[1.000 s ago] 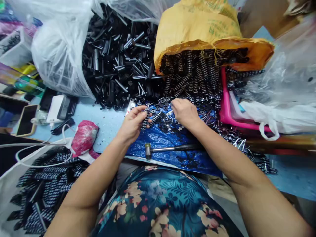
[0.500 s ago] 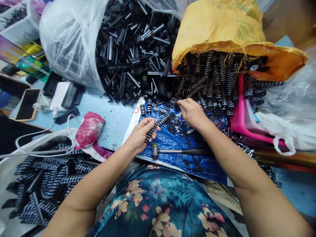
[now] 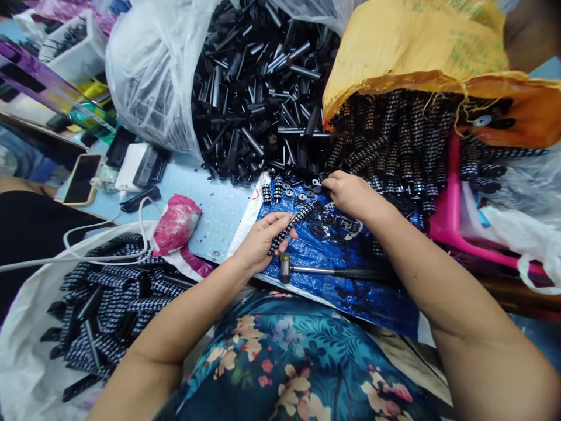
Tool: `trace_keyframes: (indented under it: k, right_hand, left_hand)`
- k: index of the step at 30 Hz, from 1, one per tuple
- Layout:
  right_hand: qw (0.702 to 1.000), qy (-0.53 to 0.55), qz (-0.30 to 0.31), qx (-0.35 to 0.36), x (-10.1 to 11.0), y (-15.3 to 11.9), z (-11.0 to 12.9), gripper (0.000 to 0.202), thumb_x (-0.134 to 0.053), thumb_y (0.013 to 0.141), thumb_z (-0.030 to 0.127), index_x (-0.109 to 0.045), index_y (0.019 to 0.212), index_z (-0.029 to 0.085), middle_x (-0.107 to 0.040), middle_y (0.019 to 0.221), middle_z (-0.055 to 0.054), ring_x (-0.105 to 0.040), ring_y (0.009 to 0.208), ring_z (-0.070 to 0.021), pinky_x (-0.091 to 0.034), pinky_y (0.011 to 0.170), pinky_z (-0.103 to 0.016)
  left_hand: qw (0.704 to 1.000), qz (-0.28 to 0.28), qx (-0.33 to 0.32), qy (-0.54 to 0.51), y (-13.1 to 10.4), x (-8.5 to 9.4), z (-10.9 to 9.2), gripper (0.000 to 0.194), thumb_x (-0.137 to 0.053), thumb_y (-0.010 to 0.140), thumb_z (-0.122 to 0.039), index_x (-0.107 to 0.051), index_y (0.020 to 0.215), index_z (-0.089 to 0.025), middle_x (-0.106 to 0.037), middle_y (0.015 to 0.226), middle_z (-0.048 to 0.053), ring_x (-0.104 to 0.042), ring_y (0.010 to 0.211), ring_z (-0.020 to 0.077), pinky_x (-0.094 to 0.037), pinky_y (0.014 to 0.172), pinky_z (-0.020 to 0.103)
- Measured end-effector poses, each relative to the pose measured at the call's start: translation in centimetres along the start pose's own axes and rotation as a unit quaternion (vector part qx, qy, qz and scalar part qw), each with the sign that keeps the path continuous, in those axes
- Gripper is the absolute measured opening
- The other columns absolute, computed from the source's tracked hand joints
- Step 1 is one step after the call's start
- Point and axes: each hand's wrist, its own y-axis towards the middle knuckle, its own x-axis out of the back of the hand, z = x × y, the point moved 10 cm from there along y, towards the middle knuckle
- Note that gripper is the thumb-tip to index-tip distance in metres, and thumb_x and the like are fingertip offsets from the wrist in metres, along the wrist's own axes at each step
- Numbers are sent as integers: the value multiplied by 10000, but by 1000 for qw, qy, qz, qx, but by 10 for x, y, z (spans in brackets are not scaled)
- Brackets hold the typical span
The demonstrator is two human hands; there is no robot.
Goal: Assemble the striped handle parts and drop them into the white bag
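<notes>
My left hand (image 3: 262, 241) is closed around a slim black rod with rows of pale squares (image 3: 298, 220), its far end tilted up to the right. My right hand (image 3: 349, 192) reaches forward with thumb and fingers pinched together by the black parts; whatever is between the fingertips is too small to make out. Small round washers (image 3: 301, 197) lie just left of those fingertips. Two short checkered pieces with thin pins (image 3: 277, 188) stand near the washers. A hammer (image 3: 286, 269) rests on the blue plastic sheet (image 3: 315, 286), below my left hand.
Black tubes (image 3: 258, 111) spill from a clear bag (image 3: 151, 76). A yellow sack (image 3: 407, 47) holds many checkered rods (image 3: 394, 158), beside a pink bin rim (image 3: 453, 216). At left are a white sack (image 3: 20, 356) of rods, a pink bundle (image 3: 177, 222), cables and a phone (image 3: 82, 180).
The view has shifted, so the surroundings appear further right. My left hand still holds the rod, and the thin pin beside it no longer shows. My right hand stays near the washers.
</notes>
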Motion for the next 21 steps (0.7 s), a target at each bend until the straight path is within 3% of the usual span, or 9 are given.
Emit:
trace_keyframes:
  k: [2, 4, 6, 7, 9, 11, 13, 16, 21]
  right_hand:
    - [1000, 23, -12, -5, 6, -5, -2, 248, -535, 922, 71, -713, 1076, 149, -618, 1075, -113, -604, 863, -266, -466, 702, -331]
    - [991, 109, -70, -19, 22, -19, 0, 182, -567, 939, 141, -709, 1053, 146, -626, 1039, -115, -608, 885, -275, -489, 749, -348]
    - [950, 283, -128, -30, 36, -43, 7, 181, -609, 982, 289, -699, 1071, 160, -642, 987, -95, -622, 855, -265, -520, 763, -362]
    - [908, 395, -134, -34, 37, -55, 14, 236, -629, 999, 382, -692, 1100, 178, -650, 957, -74, -633, 812, -250, -538, 740, -358]
    - [786, 609, -92, -50, 27, -75, 36, 358, -680, 991, 523, -670, 1161, 207, -658, 934, -48, -665, 785, -232, -574, 711, -344]
    - [678, 729, -60, -65, 18, -91, 60, 403, -771, 936, 552, -673, 1145, 221, -662, 937, -38, -684, 813, -222, -594, 726, -325]
    - [622, 777, -55, -78, 13, -101, 75, 414, -832, 895, 537, -686, 1121, 223, -666, 942, -37, -691, 842, -217, -602, 748, -314]
    - [606, 789, -58, -86, 8, -109, 81, 410, -853, 885, 523, -700, 1121, 225, -679, 944, -38, -694, 859, -218, -607, 768, -317]
    - [618, 782, -47, -63, 7, -117, 82, 391, -825, 925, 519, -707, 1151, 222, -696, 922, -46, -699, 845, -220, -618, 796, -348]
  left_hand:
    - [1000, -2, -1, 0, -2, 1, 0, 402, -760, 789, -441, -626, 1006, -131, -656, 735, 26, -478, 440, 59, -248, 404, 183]
    - [1000, -5, -2, 1, -7, 3, -1, 403, -762, 784, -454, -635, 981, -126, -646, 725, 21, -476, 440, 56, -239, 398, 180]
    - [1000, -1, 1, 8, -12, 3, 0, 405, -766, 780, -460, -637, 977, -130, -647, 719, 18, -478, 441, 55, -256, 406, 178]
    - [1000, 7, 3, 13, -15, 0, 0, 407, -768, 781, -462, -639, 979, -131, -650, 720, 18, -479, 442, 54, -265, 411, 177]
    - [999, 34, 9, 25, -20, -9, 2, 413, -771, 781, -468, -644, 985, -133, -659, 720, 22, -482, 444, 54, -277, 419, 176]
    - [997, 62, 15, 37, -24, -20, 5, 419, -772, 781, -475, -649, 990, -133, -666, 720, 26, -484, 443, 55, -288, 423, 180]
    - [995, 81, 17, 54, -26, -30, 8, 418, -768, 785, -480, -653, 984, -132, -668, 720, 29, -486, 444, 57, -306, 430, 186]
    - [993, 86, 17, 84, -28, -37, 12, 416, -765, 786, -483, -662, 977, -128, -667, 723, 30, -486, 451, 53, -328, 446, 190]
    - [989, 87, 8, 119, -34, -37, 14, 419, -752, 794, -487, -668, 982, -123, -657, 716, 25, -479, 455, 50, -337, 457, 192]
